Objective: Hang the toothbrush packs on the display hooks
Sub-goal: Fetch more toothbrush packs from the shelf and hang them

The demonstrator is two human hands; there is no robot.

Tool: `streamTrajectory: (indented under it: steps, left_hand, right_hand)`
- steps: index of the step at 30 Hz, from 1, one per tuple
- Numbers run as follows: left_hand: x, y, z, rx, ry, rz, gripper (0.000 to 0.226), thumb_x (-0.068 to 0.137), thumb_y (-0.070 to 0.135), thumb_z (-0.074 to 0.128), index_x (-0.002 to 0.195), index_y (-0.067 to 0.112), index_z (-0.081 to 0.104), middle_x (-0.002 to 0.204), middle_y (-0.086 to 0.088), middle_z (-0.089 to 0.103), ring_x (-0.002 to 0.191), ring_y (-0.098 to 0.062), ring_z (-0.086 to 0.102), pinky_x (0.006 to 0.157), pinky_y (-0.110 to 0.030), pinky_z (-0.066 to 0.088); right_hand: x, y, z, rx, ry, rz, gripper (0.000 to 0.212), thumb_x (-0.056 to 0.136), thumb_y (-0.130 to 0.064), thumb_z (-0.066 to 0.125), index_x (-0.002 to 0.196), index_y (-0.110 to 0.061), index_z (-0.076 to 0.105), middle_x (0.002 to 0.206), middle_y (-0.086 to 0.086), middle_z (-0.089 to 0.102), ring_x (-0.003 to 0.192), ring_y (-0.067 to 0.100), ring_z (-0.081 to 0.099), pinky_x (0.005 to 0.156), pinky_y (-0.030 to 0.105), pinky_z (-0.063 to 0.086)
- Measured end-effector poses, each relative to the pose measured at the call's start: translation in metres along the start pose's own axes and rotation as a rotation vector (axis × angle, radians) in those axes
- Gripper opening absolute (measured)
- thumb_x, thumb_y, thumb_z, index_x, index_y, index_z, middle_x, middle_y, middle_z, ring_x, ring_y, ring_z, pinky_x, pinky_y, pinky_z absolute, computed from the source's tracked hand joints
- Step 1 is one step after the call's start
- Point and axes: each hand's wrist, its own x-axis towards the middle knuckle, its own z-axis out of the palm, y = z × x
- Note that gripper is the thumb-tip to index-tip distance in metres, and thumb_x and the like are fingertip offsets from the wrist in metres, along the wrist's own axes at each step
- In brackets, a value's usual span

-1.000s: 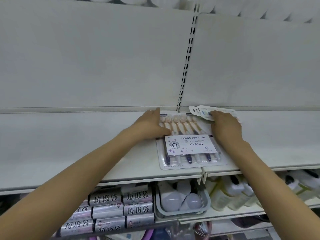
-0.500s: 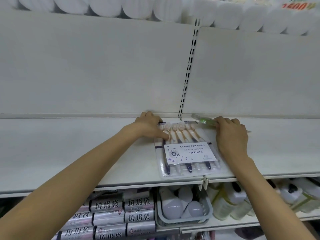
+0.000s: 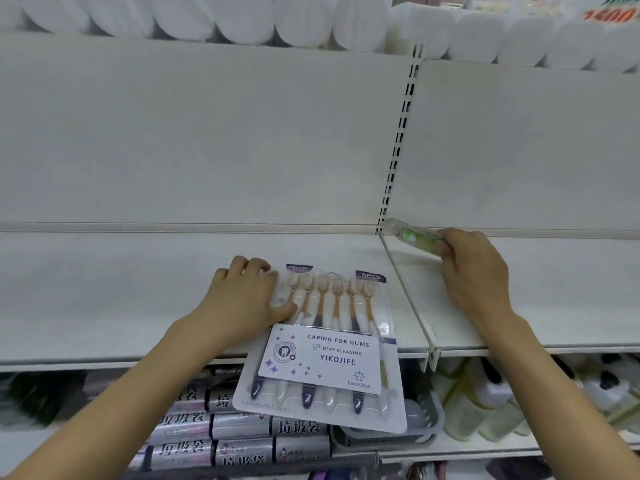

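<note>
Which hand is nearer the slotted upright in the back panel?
Right. The right hand holds a green toothbrush pack whose end nearly reaches the slotted upright. The left hand grips the six-brush pack lower left of it.

A pale metal shelf (image 3: pixel 138 289) spans the view, backed by a slotted black-and-white upright (image 3: pixel 398 140). Above sit white paper rolls (image 3: pixel 242 19). Below its front edge: silver packets with black characters (image 3: pixel 242 427), a grey plastic basket (image 3: pixel 426 424), translucent yellowish bottles (image 3: pixel 485 407).
</note>
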Motion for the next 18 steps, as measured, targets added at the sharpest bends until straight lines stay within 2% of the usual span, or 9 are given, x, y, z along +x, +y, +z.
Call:
streamTrajectory:
  steps: [2, 4, 5, 7, 10, 12, 14, 16, 18]
  left_hand:
    - [-0.016, -0.007, 0.004, 0.058, 0.126, -0.031, 0.105, 0.062, 0.084, 0.006, 0.133, 0.024, 0.055, 0.137, -0.001, 0.047, 0.126, -0.025, 0.039, 0.097, -0.041, 0.034]
    - [-0.039, -0.008, 0.003, 0.073, 0.295, -0.049, 0.096, 0.072, 0.09, 0.016, 0.114, 0.018, 0.063, 0.106, -0.002, 0.057, 0.099, -0.025, 0.053, 0.079, -0.038, 0.04]
    - [-0.051, -0.008, -0.001, 0.057, 0.297, -0.087, 0.089, 0.074, 0.093, 0.021, 0.104, 0.02, 0.062, 0.091, 0.002, 0.057, 0.086, -0.022, 0.054, 0.071, -0.035, 0.041]
    - [-0.078, -0.01, -0.009, 0.012, 0.177, -0.225, 0.082, 0.069, 0.096, 0.021, 0.086, 0.026, 0.059, 0.072, 0.01, 0.058, 0.068, -0.014, 0.056, 0.06, -0.029, 0.043]
    - [-0.114, -0.01, -0.01, -0.091, -0.033, -0.308, 0.095, 0.062, 0.099, 0.014, 0.065, 0.018, 0.063, 0.056, 0.007, 0.068, 0.054, -0.008, 0.065, 0.063, -0.024, 0.052]
    - [-0.126, -0.008, 0.0, -0.404, -0.207, -0.294, 0.081, 0.071, 0.092, 0.029, 0.07, 0.019, 0.064, 0.06, 0.012, 0.07, 0.055, -0.005, 0.069, 0.062, -0.025, 0.053]
    - [-0.126, -0.005, 0.02, -0.923, -0.334, -0.274, 0.058, 0.082, 0.072, 0.052, 0.086, 0.016, 0.066, 0.076, 0.006, 0.067, 0.065, -0.019, 0.075, 0.049, -0.028, 0.051]
    - [-0.124, 0.003, 0.037, -1.316, -0.387, -0.264, 0.038, 0.091, 0.046, 0.065, 0.104, 0.01, 0.067, 0.09, -0.004, 0.071, 0.072, -0.032, 0.075, 0.046, -0.031, 0.054]
    - [-0.126, 0.01, 0.047, -1.464, -0.338, -0.222, 0.026, 0.092, 0.027, 0.069, 0.11, 0.008, 0.069, 0.093, -0.01, 0.076, 0.068, -0.029, 0.071, 0.055, -0.038, 0.061]
  right_hand:
    - [-0.011, -0.02, -0.009, 0.059, 0.013, -0.025, 0.012, 0.097, -0.004, 0.054, 0.096, -0.009, 0.066, 0.079, 0.0, 0.055, 0.078, 0.027, 0.052, 0.059, 0.031, 0.032]
    - [-0.02, -0.038, -0.017, 0.093, 0.043, -0.085, 0.013, 0.098, -0.007, 0.053, 0.097, -0.008, 0.065, 0.081, 0.0, 0.056, 0.076, 0.024, 0.051, 0.057, 0.03, 0.033]
    - [-0.024, -0.045, -0.02, 0.108, 0.052, -0.108, 0.016, 0.098, -0.011, 0.05, 0.098, -0.008, 0.065, 0.083, 0.002, 0.059, 0.077, 0.025, 0.052, 0.056, 0.031, 0.036]
    - [-0.029, -0.056, -0.025, 0.135, 0.054, -0.136, 0.022, 0.097, -0.017, 0.046, 0.1, -0.009, 0.066, 0.086, 0.006, 0.064, 0.078, 0.027, 0.055, 0.055, 0.034, 0.043]
    - [-0.037, -0.068, -0.031, 0.172, 0.053, -0.153, 0.023, 0.099, -0.019, 0.045, 0.102, -0.01, 0.066, 0.087, 0.004, 0.066, 0.079, 0.025, 0.056, 0.056, 0.033, 0.042]
    - [-0.041, -0.075, -0.033, 0.199, 0.049, -0.154, 0.022, 0.099, -0.019, 0.045, 0.101, -0.01, 0.065, 0.084, 0.003, 0.064, 0.074, 0.023, 0.054, 0.056, 0.03, 0.035]
    - [-0.044, -0.082, -0.034, 0.236, 0.032, -0.148, 0.021, 0.101, -0.02, 0.045, 0.1, -0.011, 0.063, 0.081, 0.0, 0.062, 0.068, 0.019, 0.048, 0.055, 0.028, 0.031]
    - [-0.045, -0.088, -0.036, 0.282, 0.028, -0.133, 0.018, 0.102, -0.019, 0.046, 0.101, -0.012, 0.062, 0.078, -0.007, 0.056, 0.064, 0.015, 0.045, 0.051, 0.024, 0.027]
    - [-0.045, -0.093, -0.042, 0.326, 0.044, -0.12, 0.015, 0.103, -0.018, 0.047, 0.099, -0.013, 0.06, 0.076, -0.013, 0.05, 0.059, 0.013, 0.042, 0.052, 0.02, 0.025]
